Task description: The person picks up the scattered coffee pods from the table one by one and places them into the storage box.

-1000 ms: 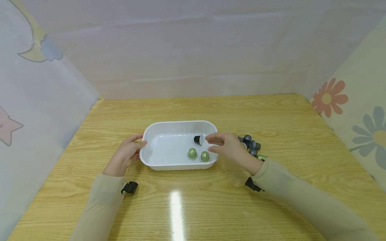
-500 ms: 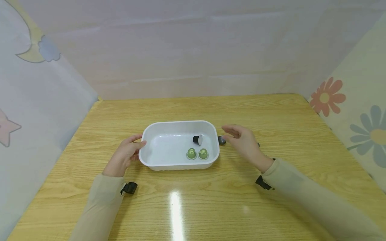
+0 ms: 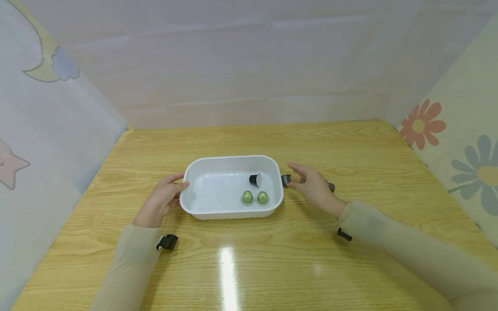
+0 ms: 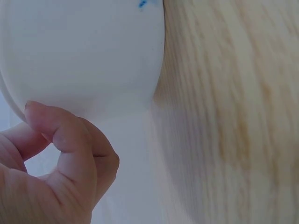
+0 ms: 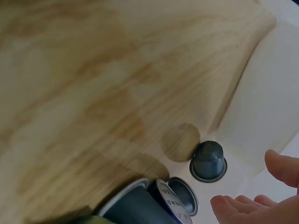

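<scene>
In the head view, a white plastic tub [image 3: 212,190] stands mid-table. My left hand [image 3: 160,199] grips its left end, thumb on the rim and fingers curled beneath; the left wrist view shows these fingers [image 4: 77,149] against the tub wall. Two green coffee capsules [image 3: 247,198] stand inside, and a black coffee capsule [image 3: 255,179] lies on its side behind them. My right hand [image 3: 313,186] is just right of the tub, thumb and fingers spread apart. Close to its fingertips, a dark grey coffee capsule [image 5: 208,161] stands by the tub's right wall, with nothing between the fingers.
More dark coffee capsules [image 5: 138,207] lie in a group on the wooden table [image 3: 272,272], mostly hidden behind my right hand in the head view. One dark capsule [image 3: 331,186] shows past the hand. Printed cloth walls [image 3: 249,77] border the table.
My right hand has drawn back from over the tub to the grey capsule at its right side. The right green capsule now stands settled beside the other. My left hand keeps its hold.
</scene>
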The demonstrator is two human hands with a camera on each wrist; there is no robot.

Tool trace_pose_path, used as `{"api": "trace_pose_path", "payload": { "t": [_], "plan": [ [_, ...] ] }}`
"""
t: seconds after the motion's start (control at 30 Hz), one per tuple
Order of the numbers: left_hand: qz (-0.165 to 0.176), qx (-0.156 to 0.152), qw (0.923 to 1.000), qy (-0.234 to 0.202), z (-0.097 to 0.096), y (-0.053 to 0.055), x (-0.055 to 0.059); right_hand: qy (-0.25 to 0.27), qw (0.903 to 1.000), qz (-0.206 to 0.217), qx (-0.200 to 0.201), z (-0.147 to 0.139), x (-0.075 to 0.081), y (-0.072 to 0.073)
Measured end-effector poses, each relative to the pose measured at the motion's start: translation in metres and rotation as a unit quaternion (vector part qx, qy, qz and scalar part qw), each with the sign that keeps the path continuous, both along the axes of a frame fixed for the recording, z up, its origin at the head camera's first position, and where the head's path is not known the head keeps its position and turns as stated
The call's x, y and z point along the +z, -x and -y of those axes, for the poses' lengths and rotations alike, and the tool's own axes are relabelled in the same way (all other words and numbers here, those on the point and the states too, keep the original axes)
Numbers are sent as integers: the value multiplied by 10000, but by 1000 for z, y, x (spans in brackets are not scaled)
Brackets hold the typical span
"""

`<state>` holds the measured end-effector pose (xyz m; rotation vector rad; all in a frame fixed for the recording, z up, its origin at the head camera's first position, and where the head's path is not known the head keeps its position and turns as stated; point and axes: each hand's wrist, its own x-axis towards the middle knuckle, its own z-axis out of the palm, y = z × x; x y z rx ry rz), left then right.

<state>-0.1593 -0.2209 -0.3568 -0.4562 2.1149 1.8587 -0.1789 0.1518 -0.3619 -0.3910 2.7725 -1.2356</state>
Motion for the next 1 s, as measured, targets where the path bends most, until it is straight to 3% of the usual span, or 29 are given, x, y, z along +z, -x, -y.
{"api": "trace_pose_path", "payload": {
  "t": [0.37, 0.53, 0.8, 1.0],
  "plan": [
    [-13, 4, 10000, -40, 1, 1, 0, -8, 9998, 93, 159, 3, -14, 11],
    [25, 13, 10000, -51, 1, 1, -1, -181, 9997, 39, 173, 6, -19, 13],
    [100, 52, 9999, -107, 2, 0, -1, -337, 9988, 297, 171, 10, -24, 20],
    [84, 22, 9999, -66, 2, -1, 0, -603, 9972, 249, 368, 14, -26, 24]
  ]
}}
